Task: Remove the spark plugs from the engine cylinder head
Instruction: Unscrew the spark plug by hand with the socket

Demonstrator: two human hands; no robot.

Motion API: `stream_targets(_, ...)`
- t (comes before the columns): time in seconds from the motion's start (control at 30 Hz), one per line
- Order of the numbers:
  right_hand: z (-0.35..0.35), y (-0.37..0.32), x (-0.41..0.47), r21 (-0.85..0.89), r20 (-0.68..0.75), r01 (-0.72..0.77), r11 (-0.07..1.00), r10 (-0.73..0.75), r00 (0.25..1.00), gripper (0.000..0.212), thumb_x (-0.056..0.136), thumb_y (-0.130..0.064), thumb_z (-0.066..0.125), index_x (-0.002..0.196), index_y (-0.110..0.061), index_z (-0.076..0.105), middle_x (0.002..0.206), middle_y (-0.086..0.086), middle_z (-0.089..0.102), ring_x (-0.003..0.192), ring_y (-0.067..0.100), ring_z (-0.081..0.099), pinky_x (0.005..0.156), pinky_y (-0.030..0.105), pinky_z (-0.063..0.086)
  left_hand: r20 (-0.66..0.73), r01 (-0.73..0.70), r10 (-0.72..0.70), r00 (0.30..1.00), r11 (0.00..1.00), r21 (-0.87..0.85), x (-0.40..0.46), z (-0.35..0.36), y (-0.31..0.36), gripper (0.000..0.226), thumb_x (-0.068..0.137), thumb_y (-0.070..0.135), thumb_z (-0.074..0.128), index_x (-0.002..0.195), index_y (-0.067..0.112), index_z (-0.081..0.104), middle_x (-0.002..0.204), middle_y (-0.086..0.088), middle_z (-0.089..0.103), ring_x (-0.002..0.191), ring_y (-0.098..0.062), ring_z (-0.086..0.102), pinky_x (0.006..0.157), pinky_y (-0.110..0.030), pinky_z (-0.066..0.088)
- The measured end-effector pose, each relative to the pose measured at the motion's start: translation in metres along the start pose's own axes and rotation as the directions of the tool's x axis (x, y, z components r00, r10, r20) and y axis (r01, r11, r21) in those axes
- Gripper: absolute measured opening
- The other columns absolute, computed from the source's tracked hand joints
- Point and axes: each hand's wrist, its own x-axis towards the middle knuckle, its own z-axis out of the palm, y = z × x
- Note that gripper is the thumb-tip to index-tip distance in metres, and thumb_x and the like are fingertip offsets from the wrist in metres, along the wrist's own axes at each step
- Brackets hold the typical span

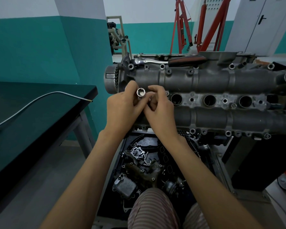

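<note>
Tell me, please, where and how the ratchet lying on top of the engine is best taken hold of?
Grip the ratchet by its dark red-and-black handle, which points right, coming from above. It lies flat and clear there; the chrome head sits at the left.

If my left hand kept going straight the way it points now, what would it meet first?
Probably the grey metal cylinder head just beyond the left hand, which grips a shiny steel socket; depth is unclear.

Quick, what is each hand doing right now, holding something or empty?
Left hand: fingers curled round a shiny socket, holding it.
Right hand: fingers curled, pinching the same socket's lower end.
</note>
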Motion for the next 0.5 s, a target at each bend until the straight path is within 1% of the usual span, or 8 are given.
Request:
stream_targets(0.1, 0.0007, -0.0008, 0.0002, 0.012, -0.024, -0.009, 1.000, 0.010, 1.000, 0.012, 0.084, -0.016, 0.062, 0.089, -0.014, 0.051, 0.057, -0.014, 0.043, 0.054, 0.002, 0.045, 0.053, 0.018, 0.037, -0.015, -0.014, 0.014, 1.000, 1.000, 0.012, -0.0004, 0.0009, -0.0005, 0.038, 0.083, 0.035, 0.066, 0.072, 0.003, 0.050, 0.049, -0.004, 0.051, 0.042, -0.016, 0.041, 0.041, -0.033, 0.039)
stream_targets(0.17, 0.0001, -0.0016, 0.0000, 0.006, -0.052, 0.017, 1.000, -0.017, 0.998, 0.014, 0.084, -0.010, 0.060, 0.078, -0.014, 0.048, 0.053, -0.015, 0.039, 0.053, 0.001, 0.044, 0.051, 0.014, 0.033, -0.006, -0.033, 0.033, 0.999, 0.999, 0.007, -0.0006, 0.0004, -0.0007, 0.038, 0.084, 0.037, 0.065, 0.072, 0.004, 0.050, 0.049, -0.002, 0.049, 0.042, -0.013, 0.039, 0.041, -0.033, 0.038)
stream_targets(0.2, -0.0003, -0.0012, -0.0004, 0.003, -0.057, 0.029, 1.000, -0.029, 0.998, 0.016, 0.085, -0.007, 0.059, 0.076, -0.014, 0.048, 0.053, -0.015, 0.039, 0.053, 0.000, 0.044, 0.051, 0.012, 0.033, 0.003, -0.036, 0.036, 0.999, 0.999, 0.000, -0.0006, -0.0005, -0.0006, 0.038, 0.085, 0.038, 0.063, 0.074, 0.004, 0.051, 0.050, -0.001, 0.050, 0.043, -0.013, 0.040, 0.041, -0.033, 0.039)
stream_targets(0.3, -0.0009, -0.0007, -0.0023, 0.027, -0.037, 0.052, 0.998, -0.051, 0.998, 0.005, 0.088, -0.006, 0.054, 0.085, -0.008, 0.057, 0.064, -0.013, 0.051, 0.061, 0.002, 0.050, 0.054, 0.014, 0.038, 0.043, -0.048, 0.049, 0.998, 0.999, -0.023, -0.0016, -0.0046, -0.0008, 0.032, 0.088, 0.037, 0.057, 0.083, 0.006, 0.057, 0.055, 0.001, 0.057, 0.047, -0.014, 0.051, 0.045, -0.036, 0.044)
stream_targets(0.33, -0.0012, -0.0014, -0.0027, 0.032, -0.031, 0.059, 0.998, -0.058, 0.998, 0.007, 0.089, -0.008, 0.053, 0.091, -0.009, 0.060, 0.069, -0.013, 0.054, 0.065, 0.003, 0.052, 0.057, 0.017, 0.042, 0.058, -0.065, 0.067, 0.996, 0.997, -0.030, -0.0018, -0.0057, -0.0010, 0.028, 0.089, 0.034, 0.054, 0.087, 0.007, 0.060, 0.056, 0.003, 0.058, 0.048, -0.014, 0.053, 0.047, -0.036, 0.045)
stream_targets(0.4, -0.0010, -0.0027, -0.0030, 0.025, -0.014, 0.081, 0.996, -0.080, 0.997, 0.017, 0.091, -0.011, 0.051, 0.105, -0.013, 0.060, 0.078, -0.015, 0.058, 0.073, 0.003, 0.056, 0.064, 0.021, 0.047, 0.080, -0.097, 0.099, 0.992, 0.995, -0.038, -0.0017, -0.0067, -0.0013, 0.024, 0.089, 0.029, 0.051, 0.095, 0.010, 0.064, 0.053, 0.009, 0.052, 0.046, -0.011, 0.049, 0.046, -0.035, 0.044)
stream_targets(0.47, -0.0005, -0.0031, -0.0029, 0.003, -0.003, 0.102, 0.995, -0.102, 0.995, 0.022, 0.093, -0.012, 0.049, 0.113, -0.014, 0.058, 0.082, -0.013, 0.060, 0.075, 0.003, 0.058, 0.068, 0.022, 0.048, 0.082, -0.106, 0.108, 0.991, 0.994, -0.028, -0.0013, -0.0067, -0.0018, 0.022, 0.089, 0.025, 0.052, 0.098, 0.011, 0.065, 0.052, 0.012, 0.047, 0.046, -0.009, 0.046, 0.046, -0.032, 0.042)
stream_targets(0.5, -0.0001, -0.0020, -0.0027, -0.008, -0.003, 0.110, 0.994, -0.110, 0.994, 0.023, 0.094, -0.013, 0.048, 0.114, -0.014, 0.058, 0.081, -0.014, 0.059, 0.073, 0.002, 0.057, 0.066, 0.020, 0.047, 0.073, -0.106, 0.107, 0.992, 0.994, -0.015, -0.0010, -0.0062, -0.0020, 0.020, 0.089, 0.024, 0.053, 0.097, 0.010, 0.066, 0.052, 0.012, 0.046, 0.045, -0.009, 0.045, 0.045, -0.031, 0.041)
